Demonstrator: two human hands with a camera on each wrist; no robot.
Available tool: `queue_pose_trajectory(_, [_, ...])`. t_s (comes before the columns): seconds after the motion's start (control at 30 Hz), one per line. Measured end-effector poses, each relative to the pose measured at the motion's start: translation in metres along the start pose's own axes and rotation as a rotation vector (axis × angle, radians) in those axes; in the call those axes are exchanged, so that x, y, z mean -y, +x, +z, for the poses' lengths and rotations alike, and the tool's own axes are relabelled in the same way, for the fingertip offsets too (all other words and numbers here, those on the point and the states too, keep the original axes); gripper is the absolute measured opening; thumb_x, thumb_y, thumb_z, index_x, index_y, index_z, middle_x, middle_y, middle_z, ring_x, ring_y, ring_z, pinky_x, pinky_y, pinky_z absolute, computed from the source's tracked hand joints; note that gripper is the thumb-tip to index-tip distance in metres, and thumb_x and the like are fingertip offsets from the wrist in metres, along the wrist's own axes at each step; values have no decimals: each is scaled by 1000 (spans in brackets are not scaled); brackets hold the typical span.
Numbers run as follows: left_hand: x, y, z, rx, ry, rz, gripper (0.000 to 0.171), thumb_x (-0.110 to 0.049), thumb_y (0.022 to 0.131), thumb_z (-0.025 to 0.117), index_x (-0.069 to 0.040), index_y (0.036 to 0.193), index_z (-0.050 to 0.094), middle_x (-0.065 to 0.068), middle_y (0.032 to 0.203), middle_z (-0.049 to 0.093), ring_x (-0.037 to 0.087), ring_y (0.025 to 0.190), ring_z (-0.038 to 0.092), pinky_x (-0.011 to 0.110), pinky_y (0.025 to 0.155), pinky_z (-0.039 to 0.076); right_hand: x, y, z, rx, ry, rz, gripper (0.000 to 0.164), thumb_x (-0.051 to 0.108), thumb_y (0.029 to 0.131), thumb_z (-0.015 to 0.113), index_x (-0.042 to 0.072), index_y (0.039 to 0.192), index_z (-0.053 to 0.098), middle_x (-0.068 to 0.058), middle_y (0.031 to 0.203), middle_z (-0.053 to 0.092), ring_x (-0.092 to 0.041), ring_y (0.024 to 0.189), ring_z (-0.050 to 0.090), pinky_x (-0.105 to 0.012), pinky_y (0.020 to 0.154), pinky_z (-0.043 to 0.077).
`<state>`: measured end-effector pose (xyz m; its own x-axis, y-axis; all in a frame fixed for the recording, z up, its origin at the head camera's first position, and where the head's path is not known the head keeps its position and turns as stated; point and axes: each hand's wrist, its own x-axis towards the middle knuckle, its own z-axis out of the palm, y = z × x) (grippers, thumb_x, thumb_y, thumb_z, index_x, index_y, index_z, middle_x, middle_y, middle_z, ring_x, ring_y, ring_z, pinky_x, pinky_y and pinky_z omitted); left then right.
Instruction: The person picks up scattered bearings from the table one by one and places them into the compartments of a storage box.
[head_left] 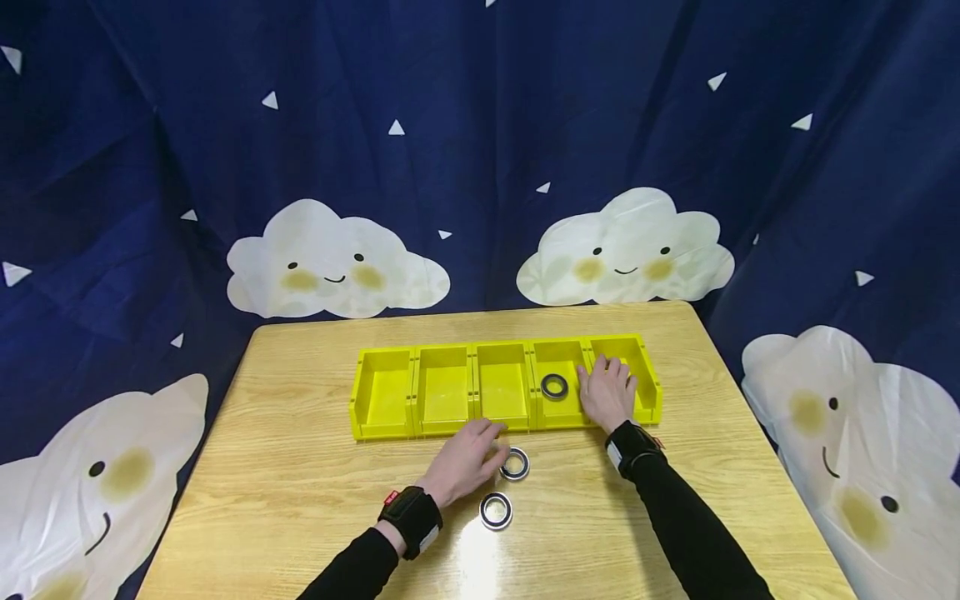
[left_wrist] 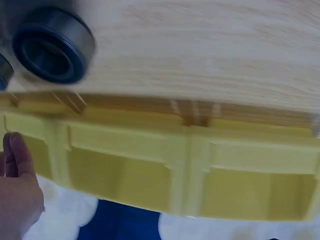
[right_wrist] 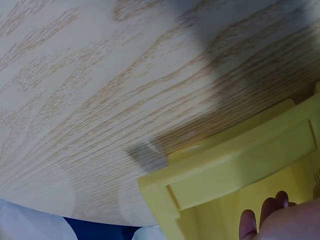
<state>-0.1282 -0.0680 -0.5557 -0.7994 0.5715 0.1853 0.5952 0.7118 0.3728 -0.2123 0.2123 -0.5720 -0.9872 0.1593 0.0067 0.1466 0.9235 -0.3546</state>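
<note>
A light wood-grained table (head_left: 285,467) is topped by a row of five joined yellow bins (head_left: 503,387); before them, two black-and-silver bearing rings (head_left: 484,512) are laid flat, near each other.

Smooth plastic, grained wood, bright metal.
From here the row of bins (head_left: 445,390) looks like smooth, faintly shiny plastic; the tabletop (head_left: 300,483) is wood-grained and catches a soft glare. The rings (head_left: 485,510) show bright metal rims round dark matt faces. The curtain (head_left: 480,125) is creased cloth; the sleeves (head_left: 697,525) look like matt black fabric.
</note>
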Motion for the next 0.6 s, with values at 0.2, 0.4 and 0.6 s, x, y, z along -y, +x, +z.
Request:
queue_pose_trajectory(0.2, [-12, 1, 11, 88, 54, 17, 49, -40, 98, 63, -6, 132, 63, 9, 117, 69, 22, 106, 67, 35, 88, 59, 1, -1, -1, -19, -7, -2, 59, 39, 108, 37, -11, 139, 40, -36, 132, 43, -51, 121, 37, -65, 104, 30])
queue_pose_trajectory(0.4, [-20, 2, 18, 184, 135, 23, 58, -48, 93, 68, -7, 133, 61, 8, 119, 66, 19, 105, 64, 29, 87, 57, -1, -2, 0, -14, -22, 4, 60, 39, 108, 37, -11, 140, 40, -36, 133, 43, -51, 121, 38, -65, 103, 30])
queue_pose_trajectory(0.6, [-19, 6, 27, 194, 248, 64, 52, -51, 89, 70, -12, 123, 64, 2, 107, 61, 16, 96, 57, 25, 82, 53, 0, -1, 0, -3, -14, 8, 60, 40, 108, 36, -11, 140, 38, -36, 134, 42, -51, 123, 36, -65, 104, 30])
